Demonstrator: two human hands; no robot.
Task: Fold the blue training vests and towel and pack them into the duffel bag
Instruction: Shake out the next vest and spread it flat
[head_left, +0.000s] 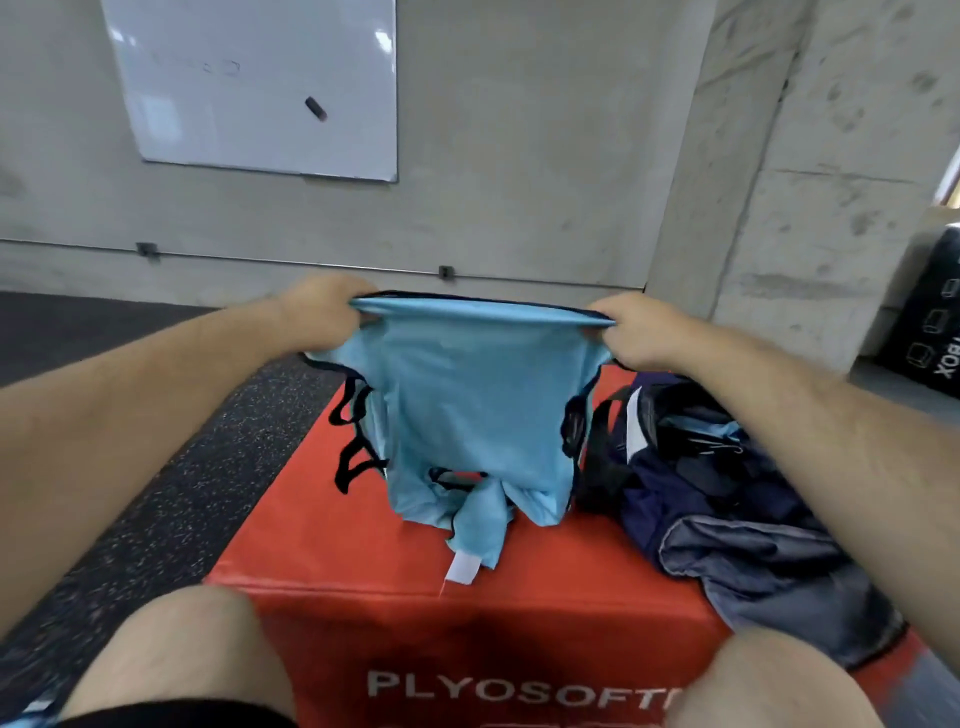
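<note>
A light blue training vest (467, 415) with black trim hangs in the air over the red box (337, 561). My left hand (322, 312) grips its top left corner and my right hand (639, 332) grips its top right corner, stretching the upper edge taut. The vest's lower end, with a white label, droops onto the box top. To the right on the box lies the dark navy duffel bag (727, 493), open, with some light blue cloth showing inside. A grey cloth (769, 577), maybe the towel, lies at the bag's near end.
My bare knees (197, 654) are at the bottom on either side of the box front. Black speckled rubber floor (156, 493) lies to the left. A concrete wall with a whiteboard (260, 88) stands behind. A black box (935, 322) sits at the far right.
</note>
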